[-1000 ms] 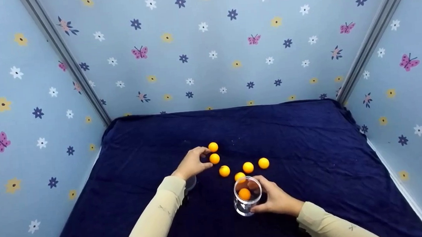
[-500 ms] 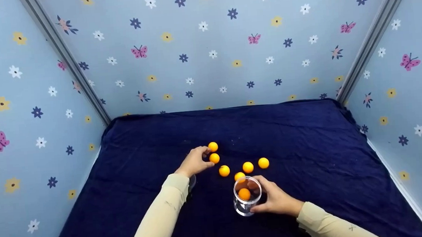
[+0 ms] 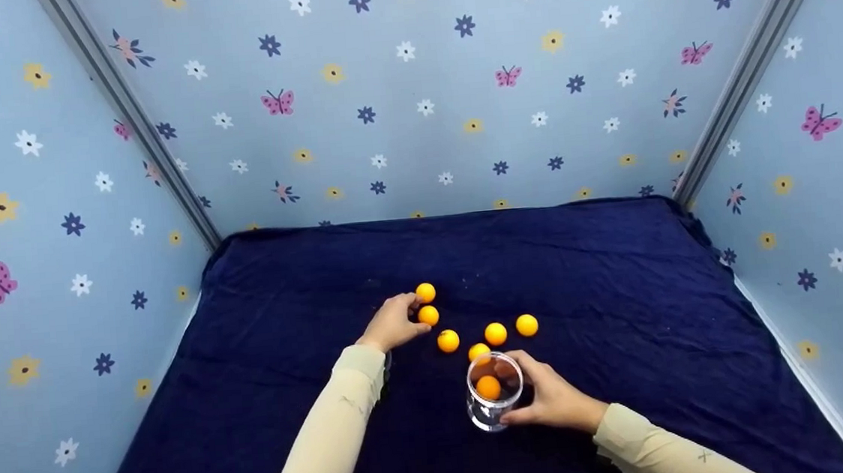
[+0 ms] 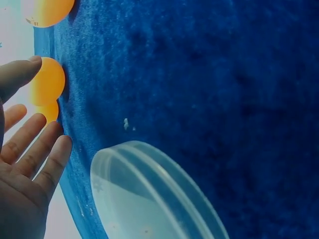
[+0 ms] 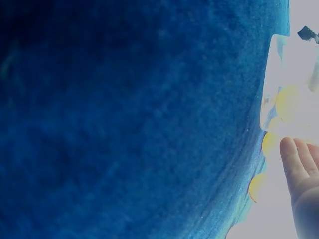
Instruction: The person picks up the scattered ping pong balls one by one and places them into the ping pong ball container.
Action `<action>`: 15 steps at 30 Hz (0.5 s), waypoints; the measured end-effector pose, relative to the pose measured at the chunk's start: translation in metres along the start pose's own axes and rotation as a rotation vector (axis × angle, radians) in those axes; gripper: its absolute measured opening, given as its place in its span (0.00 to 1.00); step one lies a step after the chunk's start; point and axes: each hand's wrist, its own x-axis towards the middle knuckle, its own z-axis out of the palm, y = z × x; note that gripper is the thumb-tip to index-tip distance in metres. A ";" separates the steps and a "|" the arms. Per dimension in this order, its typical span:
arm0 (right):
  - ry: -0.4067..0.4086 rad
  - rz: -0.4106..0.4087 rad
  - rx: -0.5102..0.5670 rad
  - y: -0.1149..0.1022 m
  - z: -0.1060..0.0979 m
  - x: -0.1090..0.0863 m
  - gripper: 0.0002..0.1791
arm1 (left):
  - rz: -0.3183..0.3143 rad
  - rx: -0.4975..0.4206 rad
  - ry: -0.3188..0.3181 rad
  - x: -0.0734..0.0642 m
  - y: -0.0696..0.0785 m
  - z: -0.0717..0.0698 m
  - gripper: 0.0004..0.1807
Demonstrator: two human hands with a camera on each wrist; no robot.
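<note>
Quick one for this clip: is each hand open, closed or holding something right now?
Left hand: open, beside an orange ping-pong ball.
Right hand: closed, holding a clear cup.

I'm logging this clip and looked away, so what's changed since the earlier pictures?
The left hand and its sleeve have shifted slightly right, toward the nearest orange ball. Nothing was visibly grasped or released. The right hand still grips the clear cup; the orange balls haven't visibly moved.

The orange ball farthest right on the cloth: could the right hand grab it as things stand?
Probably not right away: the right hand is gripping the clear cup, so it would likely need to let go first. Otherwise nothing seems to block its way to the orange ball.
</note>
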 end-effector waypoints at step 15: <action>0.015 -0.022 0.007 -0.004 0.000 0.000 0.44 | -0.044 -0.057 0.043 0.003 0.000 0.007 0.26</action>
